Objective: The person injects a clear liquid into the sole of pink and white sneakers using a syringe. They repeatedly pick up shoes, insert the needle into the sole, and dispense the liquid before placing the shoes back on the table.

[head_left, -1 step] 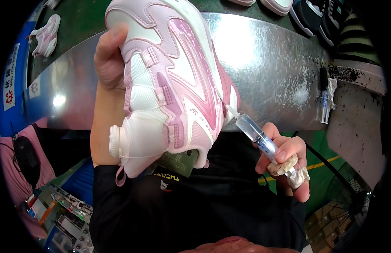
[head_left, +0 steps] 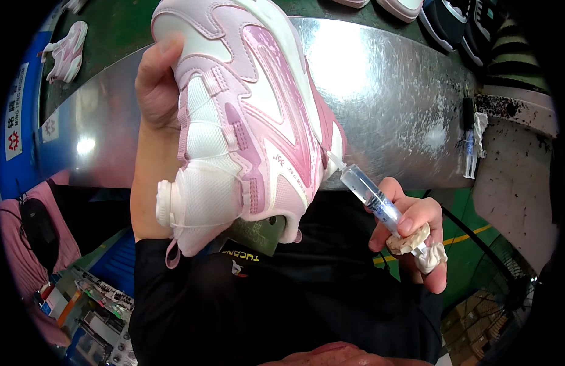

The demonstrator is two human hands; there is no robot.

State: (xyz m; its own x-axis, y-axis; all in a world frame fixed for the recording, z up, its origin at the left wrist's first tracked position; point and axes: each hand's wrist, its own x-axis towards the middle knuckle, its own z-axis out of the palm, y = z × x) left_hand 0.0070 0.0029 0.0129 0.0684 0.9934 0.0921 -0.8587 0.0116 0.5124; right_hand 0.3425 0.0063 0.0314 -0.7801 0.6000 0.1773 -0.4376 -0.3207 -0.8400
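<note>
My left hand [head_left: 160, 85] is closed round the toe end of a pink and white sneaker [head_left: 267, 116], which hangs over the metal table with its side facing up. A white dial [head_left: 164, 203] sits at the tongue, and a dark green tag [head_left: 258, 235] shows by the collar. Closed round the rear of a clear syringe [head_left: 371, 195], my right hand [head_left: 410, 226] has whitish wrapping about the plunger end. The syringe's tip meets the seam between the upper and the sole near the heel. My left fingers under the shoe are hidden.
Below the sneaker lies a shiny metal tabletop [head_left: 386, 110] with white smears. A second syringe [head_left: 469, 146] and a black pen-like tool [head_left: 467, 113] rest at its right edge. Behind are dark shoes [head_left: 447, 24] and a small pink shoe [head_left: 69, 52]. A fan [head_left: 508, 274] stands lower right.
</note>
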